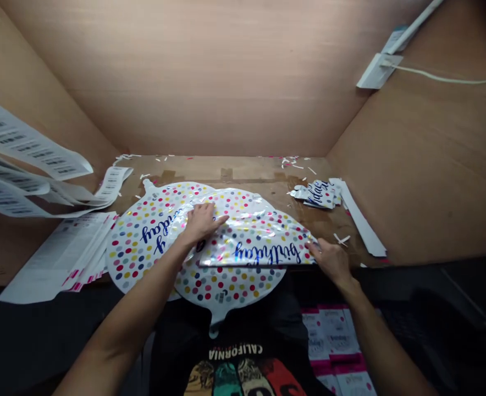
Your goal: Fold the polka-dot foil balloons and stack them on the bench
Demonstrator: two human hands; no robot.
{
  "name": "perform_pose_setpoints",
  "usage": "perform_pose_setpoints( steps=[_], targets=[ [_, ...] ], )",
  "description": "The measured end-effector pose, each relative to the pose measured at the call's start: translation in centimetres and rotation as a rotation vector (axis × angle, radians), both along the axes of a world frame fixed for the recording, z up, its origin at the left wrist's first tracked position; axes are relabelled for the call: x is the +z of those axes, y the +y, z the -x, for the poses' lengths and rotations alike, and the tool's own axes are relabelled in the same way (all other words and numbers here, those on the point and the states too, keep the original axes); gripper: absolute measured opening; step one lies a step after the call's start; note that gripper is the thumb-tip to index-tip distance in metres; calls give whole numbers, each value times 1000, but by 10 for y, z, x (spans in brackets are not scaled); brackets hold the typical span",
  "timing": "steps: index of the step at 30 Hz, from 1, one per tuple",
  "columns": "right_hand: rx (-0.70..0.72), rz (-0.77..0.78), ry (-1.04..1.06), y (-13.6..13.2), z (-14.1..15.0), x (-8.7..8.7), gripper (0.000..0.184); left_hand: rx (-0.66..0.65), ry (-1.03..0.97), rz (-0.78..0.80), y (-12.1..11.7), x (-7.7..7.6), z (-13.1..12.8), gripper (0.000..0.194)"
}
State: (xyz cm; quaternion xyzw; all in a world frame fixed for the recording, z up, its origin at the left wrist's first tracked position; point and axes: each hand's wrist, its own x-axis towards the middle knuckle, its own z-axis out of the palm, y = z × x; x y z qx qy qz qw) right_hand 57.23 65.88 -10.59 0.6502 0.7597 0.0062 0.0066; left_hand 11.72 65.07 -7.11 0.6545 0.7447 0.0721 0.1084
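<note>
Wooden desktop [243, 170] is carrying a folded polka-dot foil balloon [255, 236] over a flat one [136, 247]; the left hand [202, 223] is pressing spread on it, the right hand [329, 261] pinching its edge.

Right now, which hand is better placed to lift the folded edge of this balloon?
Probably your right hand: its fingers are already at the end of the folded edge of the polka-dot foil balloon. Your left hand lies flat on top, away from that edge.
</note>
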Motion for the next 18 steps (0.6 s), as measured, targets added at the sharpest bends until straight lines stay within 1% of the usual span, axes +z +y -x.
perform_pose_setpoints(
  steps=[2,3,4,6,7,8,9,11,12,13,14,15,16,17,18],
  targets=[
    [-14,-21,41,-24,8,-4,43,-57,-24,85,9,7,-27,86],
    [-30,-29,59,-32,13,-6,43,-87,-35,155,13,9,-39,87],
    [-49,-36,71,-37,17,-6,43,-115,-42,225,15,10,-50,81],
    [-68,-67,85,-37,22,-4,42,-179,-52,326,16,10,-66,59],
    [-58,-98,101,-33,24,1,44,-217,-64,339,15,12,-70,47],
    [-25,-142,133,-27,25,9,49,-263,-86,321,12,16,-73,37],
    [29,-193,179,-20,26,21,58,-310,-108,261,9,24,-74,29],
    [177,-285,292,-4,30,56,77,-395,-116,53,-3,47,-74,13],
    [255,-313,347,3,34,77,82,-432,-87,-69,-11,61,-73,10],
    [326,-327,388,8,39,98,84,-459,-35,-185,-21,76,-72,14],
    [394,-318,426,11,44,118,81,-497,18,-265,-32,90,-70,20],
    [474,-282,460,12,49,133,73,-546,55,-323,-43,100,-68,24],
    [560,-223,488,10,54,143,59,-605,69,-358,-56,106,-65,26],
    [648,-155,504,6,59,146,44,-666,65,-375,-68,106,-62,27],
    [730,-91,500,-1,64,141,31,-716,50,-381,-81,100,-59,26]
  ],
)
